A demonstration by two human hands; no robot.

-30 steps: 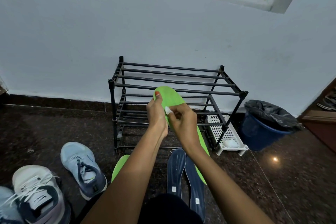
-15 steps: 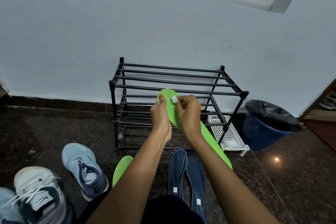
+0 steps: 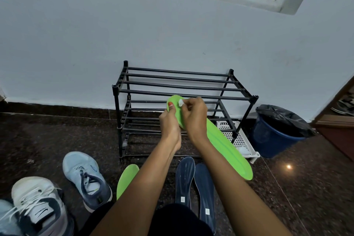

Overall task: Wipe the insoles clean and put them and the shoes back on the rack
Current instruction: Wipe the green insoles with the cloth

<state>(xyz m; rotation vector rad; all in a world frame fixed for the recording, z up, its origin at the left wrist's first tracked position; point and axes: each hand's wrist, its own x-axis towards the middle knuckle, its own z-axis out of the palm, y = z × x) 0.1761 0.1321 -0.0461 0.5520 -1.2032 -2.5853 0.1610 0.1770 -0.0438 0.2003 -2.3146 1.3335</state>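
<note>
My left hand (image 3: pixel 170 124) grips the toe end of a bright green insole (image 3: pixel 228 145), thumb on its face. My right hand (image 3: pixel 193 117) pinches a small white wipe (image 3: pixel 180 102) against the insole near its tip. The insole slants down to the right, in front of the black shoe rack (image 3: pixel 183 90). A second green insole (image 3: pixel 126 182) lies on the floor under my left forearm. Two dark blue insoles (image 3: pixel 193 184) lie side by side on the floor. A light blue sneaker (image 3: pixel 86 178) and a white and grey sneaker (image 3: pixel 38 205) sit at the left.
The rack's tiers hold nothing and it stands against a white wall. A white perforated tray (image 3: pixel 239 140) lies beside the rack's right leg. A blue bin (image 3: pixel 277 136) lined with a black bag stands right of it. A wooden door frame (image 3: pixel 337 120) is at the far right.
My right hand has slid the white wipe up the green insole towards its toe tip. The insole's heel has swung out to the right and lower.
</note>
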